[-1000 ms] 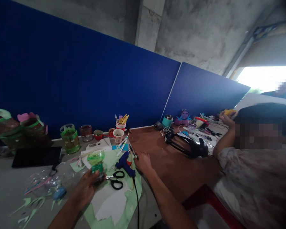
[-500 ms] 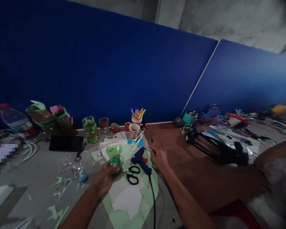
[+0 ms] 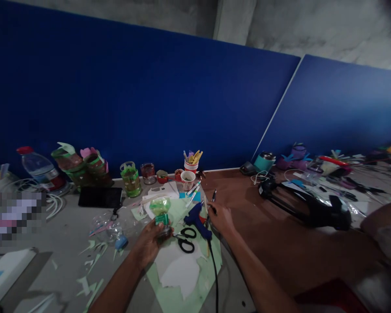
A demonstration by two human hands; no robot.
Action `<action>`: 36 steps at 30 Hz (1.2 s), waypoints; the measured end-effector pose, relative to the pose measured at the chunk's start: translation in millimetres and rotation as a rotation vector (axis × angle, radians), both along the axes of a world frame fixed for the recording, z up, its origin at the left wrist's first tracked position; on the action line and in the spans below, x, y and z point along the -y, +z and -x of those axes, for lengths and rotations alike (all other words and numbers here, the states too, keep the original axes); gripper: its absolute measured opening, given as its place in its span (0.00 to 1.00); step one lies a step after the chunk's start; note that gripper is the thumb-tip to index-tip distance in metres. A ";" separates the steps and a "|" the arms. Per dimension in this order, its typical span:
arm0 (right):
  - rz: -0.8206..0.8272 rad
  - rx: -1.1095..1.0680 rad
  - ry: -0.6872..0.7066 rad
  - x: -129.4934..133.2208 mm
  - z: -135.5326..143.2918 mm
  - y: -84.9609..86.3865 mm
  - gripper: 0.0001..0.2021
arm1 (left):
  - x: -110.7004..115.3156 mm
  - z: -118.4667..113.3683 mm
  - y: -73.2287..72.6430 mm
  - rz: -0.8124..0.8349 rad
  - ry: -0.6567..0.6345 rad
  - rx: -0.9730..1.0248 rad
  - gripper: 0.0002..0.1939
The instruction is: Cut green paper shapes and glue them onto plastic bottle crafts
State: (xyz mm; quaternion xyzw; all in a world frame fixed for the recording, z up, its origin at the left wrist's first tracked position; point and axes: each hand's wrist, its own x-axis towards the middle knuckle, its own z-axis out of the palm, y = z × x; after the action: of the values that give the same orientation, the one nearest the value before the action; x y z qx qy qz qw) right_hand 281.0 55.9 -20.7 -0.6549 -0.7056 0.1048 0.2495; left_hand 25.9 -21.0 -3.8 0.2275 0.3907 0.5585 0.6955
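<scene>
My left hand [image 3: 151, 241] is wrapped round a small clear plastic piece with a green label [image 3: 162, 218], held above pale green paper [image 3: 211, 269]. My right hand [image 3: 220, 216] rests at the table's join with its fingers bent together; a dark pen [image 3: 214, 195] stands at its fingertips, and what else the fingers hold is too small to tell. Between the hands lie a blue glue gun [image 3: 197, 221] with a black cord and black-handled scissors [image 3: 186, 240]. Torn white paper [image 3: 181, 271] covers part of the green sheet.
Behind are a cup of tools [image 3: 191, 167], a paper cup [image 3: 187, 179] and a green-banded jar [image 3: 130, 180]. A phone [image 3: 100, 197], crumpled plastic and paper scraps lie left. A black headset strap [image 3: 299, 208] and a person's arm [image 3: 379, 217] are right.
The view has turned slightly left, so the table things appear further right. The dark pen now meets my right fingertips. My left hand keeps its hold on the plastic piece.
</scene>
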 end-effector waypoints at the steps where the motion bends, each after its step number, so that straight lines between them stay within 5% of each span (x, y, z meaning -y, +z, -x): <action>1: 0.003 0.005 0.000 0.0 0.1 0.0 0.16 | 0.2 0.0 0.7 0.000 -0.002 -0.001 0.16; 20: -0.020 -0.040 0.027 3.7 2.8 8.0 0.14 | -1.6 0.7 2.0 0.016 0.023 0.112 0.11; 36: -0.025 -0.020 0.041 2.6 3.9 4.1 0.12 | -1.0 -1.1 1.3 0.011 0.034 0.116 0.15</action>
State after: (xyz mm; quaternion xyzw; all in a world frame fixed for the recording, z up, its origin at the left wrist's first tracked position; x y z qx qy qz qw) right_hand 277.1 53.3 -16.6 -0.6359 -0.7176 0.1076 0.2627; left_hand 27.0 -20.0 -2.5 0.1844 0.3567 0.5801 0.7087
